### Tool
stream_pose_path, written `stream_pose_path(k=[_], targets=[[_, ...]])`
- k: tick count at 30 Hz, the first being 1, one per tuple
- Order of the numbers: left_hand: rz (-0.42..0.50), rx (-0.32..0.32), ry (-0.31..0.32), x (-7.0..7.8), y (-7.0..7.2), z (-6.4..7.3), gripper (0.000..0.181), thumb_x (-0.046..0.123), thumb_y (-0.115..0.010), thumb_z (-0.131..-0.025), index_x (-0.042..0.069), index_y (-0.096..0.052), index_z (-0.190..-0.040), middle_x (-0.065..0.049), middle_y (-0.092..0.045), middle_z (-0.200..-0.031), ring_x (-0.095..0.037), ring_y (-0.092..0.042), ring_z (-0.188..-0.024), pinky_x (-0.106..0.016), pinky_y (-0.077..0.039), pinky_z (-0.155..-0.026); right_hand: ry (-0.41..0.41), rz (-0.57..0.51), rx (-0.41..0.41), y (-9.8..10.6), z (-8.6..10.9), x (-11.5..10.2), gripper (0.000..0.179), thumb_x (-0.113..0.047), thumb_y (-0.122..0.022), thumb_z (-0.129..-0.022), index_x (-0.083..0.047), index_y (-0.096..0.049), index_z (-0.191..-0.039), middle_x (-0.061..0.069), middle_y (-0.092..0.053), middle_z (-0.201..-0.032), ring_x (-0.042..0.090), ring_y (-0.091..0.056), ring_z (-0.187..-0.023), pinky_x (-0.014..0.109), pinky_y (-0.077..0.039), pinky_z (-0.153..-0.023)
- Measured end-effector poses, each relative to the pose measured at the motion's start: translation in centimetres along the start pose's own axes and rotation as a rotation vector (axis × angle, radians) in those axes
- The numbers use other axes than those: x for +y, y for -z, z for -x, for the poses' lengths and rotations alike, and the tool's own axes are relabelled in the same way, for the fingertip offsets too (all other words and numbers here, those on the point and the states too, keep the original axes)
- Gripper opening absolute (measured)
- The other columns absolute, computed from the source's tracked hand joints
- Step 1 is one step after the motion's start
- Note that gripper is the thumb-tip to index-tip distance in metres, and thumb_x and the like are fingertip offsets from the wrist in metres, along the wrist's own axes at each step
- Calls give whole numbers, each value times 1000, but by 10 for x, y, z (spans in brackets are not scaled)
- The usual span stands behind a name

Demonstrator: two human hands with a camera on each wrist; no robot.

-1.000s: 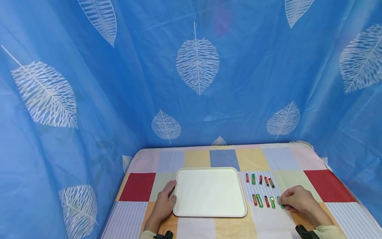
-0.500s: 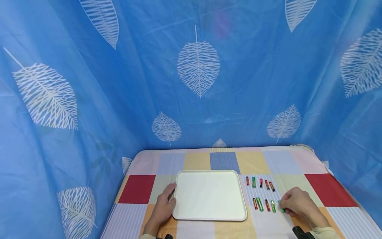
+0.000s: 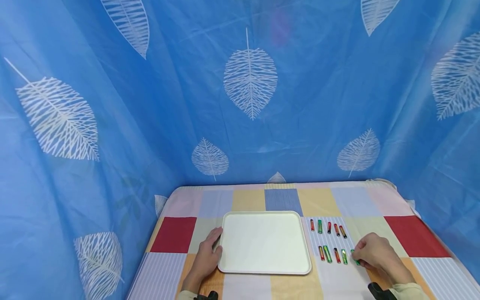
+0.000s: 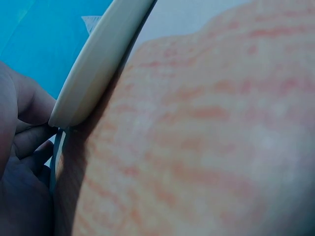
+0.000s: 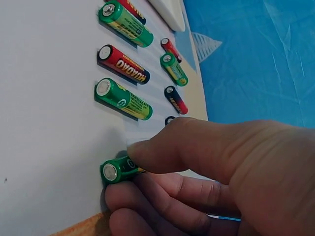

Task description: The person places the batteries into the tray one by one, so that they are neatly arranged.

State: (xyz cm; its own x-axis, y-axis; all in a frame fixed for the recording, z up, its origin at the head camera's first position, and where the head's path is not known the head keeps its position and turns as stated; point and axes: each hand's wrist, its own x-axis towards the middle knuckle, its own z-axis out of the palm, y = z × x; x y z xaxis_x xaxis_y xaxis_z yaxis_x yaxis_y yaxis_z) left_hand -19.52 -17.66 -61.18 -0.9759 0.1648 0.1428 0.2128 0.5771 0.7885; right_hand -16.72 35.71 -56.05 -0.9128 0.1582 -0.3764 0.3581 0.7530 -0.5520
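My right hand pinches a green battery between thumb and fingers. It lies on the cloth at the right end of the nearer row, its far end covered by the thumb. Beside it lie a green battery and a red-and-black battery. Along the left edge of a cream rectangular tray rests my left hand, its fingers extended against the rim. In the left wrist view, the fingers meet the outside of the tray's rim.
A farther row of several red and green batteries lies right of the tray. The patchwork cloth covers the table. Blue leaf-patterned curtains stand behind it and along both sides.
The pinched green battery has shifted very slightly to the right, away from its neighbour. My left hand stays at the tray edge, and the tray and other batteries keep their places.
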Motion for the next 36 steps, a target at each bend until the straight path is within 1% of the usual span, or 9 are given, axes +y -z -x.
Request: stream_pose_path(k=[4,7,12,16,19,22,27,30,36], targets=[[-1,6,4,0,-1,0,57,-6,-60,-101,-5,-54,-157,-26,-52,-165,-45,-43,-159,-67,-34,-127,-2,-2,-13,2,-1,4,17,-17,-87,-85,-6,-75,-78,4,-68,-64,17,-62,-57,29,-53,-55],[-3,3,7,1,-2,0,57,-6,-59,-101,-5,-54,-157,-26,-51,-165,-45,-42,-159,-67,-34,-128,-11,-68,-35,5,0,11,16,-18,-84,-88,-4,-76,-85,4,-69,-68,16,-65,-60,30,-58,-57],[-4,11,-24,2,-2,0,56,-6,-60,-101,-6,-55,-157,-28,-52,-164,-49,-43,-157,-70,-35,-125,-21,-330,-123,21,0,20,23,-16,-79,-97,5,-77,-106,5,-75,-79,17,-71,-69,30,-65,-65],[1,17,-19,0,-1,-1,56,-6,-60,-100,-6,-55,-157,-29,-51,-164,-49,-43,-157,-69,-35,-125,33,-563,-272,38,-2,24,28,-16,-72,-104,7,-75,-120,4,-79,-89,15,-76,-77,28,-68,-74],[0,6,-3,-1,0,-1,57,-6,-61,-100,-5,-55,-157,-29,-50,-165,-49,-42,-158,-69,-34,-126,72,-696,-368,47,-2,21,30,-16,-67,-108,6,-73,-128,4,-79,-99,13,-78,-83,28,-68,-80],[-1,-9,10,-2,1,-1,57,-5,-61,-101,-4,-55,-158,-29,-49,-166,-49,-41,-159,-68,-33,-127,101,-771,-397,49,-4,10,31,-15,-66,-109,4,-71,-133,4,-77,-105,13,-79,-87,29,-68,-84],[3,-37,7,-1,2,1,57,-4,-61,-103,-4,-53,-159,-28,-48,-167,-48,-40,-159,-69,-31,-128,153,-817,-415,40,-8,-22,28,-15,-67,-110,0,-72,-132,5,-77,-108,14,-80,-91,29,-68,-87],[2,-46,8,1,3,2,57,-3,-60,-104,-4,-52,-160,-28,-47,-168,-48,-40,-160,-69,-32,-127,175,-827,-418,30,-11,-43,28,-16,-69,-109,0,-72,-131,6,-77,-107,13,-80,-92,29,-68,-88],[0,-42,26,2,4,2,57,-2,-59,-105,-3,-50,-161,-26,-46,-169,-45,-39,-161,-66,-32,-129,226,-807,-428,7,-19,-89,35,-17,-70,-107,7,-68,-133,5,-77,-101,10,-79,-88,26,-68,-84]])
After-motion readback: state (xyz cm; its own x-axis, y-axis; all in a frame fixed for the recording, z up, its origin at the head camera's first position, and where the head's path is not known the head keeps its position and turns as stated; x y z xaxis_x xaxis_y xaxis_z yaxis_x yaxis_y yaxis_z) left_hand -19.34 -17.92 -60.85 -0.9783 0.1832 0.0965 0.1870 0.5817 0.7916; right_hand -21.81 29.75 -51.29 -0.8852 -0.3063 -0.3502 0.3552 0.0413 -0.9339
